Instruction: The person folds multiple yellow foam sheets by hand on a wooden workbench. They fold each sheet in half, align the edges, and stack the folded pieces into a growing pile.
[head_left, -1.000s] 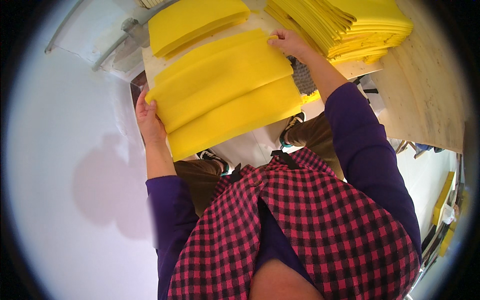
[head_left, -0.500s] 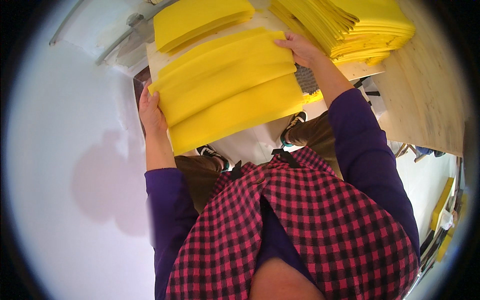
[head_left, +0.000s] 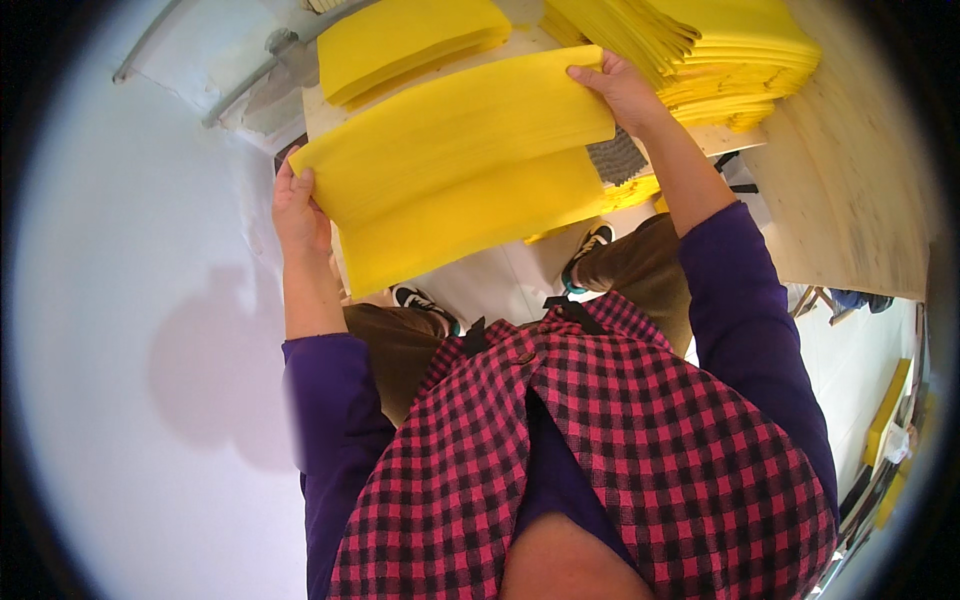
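Two hands holding a yellow bundle above a table.
Left hand (head_left: 298,212) and right hand (head_left: 622,92) each grasp one end of the bundle (head_left: 460,160), lifted over the table (head_left: 330,100); tall stack (head_left: 720,50) just beside the right hand.

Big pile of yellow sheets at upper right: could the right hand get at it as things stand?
Probably yes: the right hand is right beside the big pile with nothing between, but it grips the yellow bundle with the left hand, so it isn't free.
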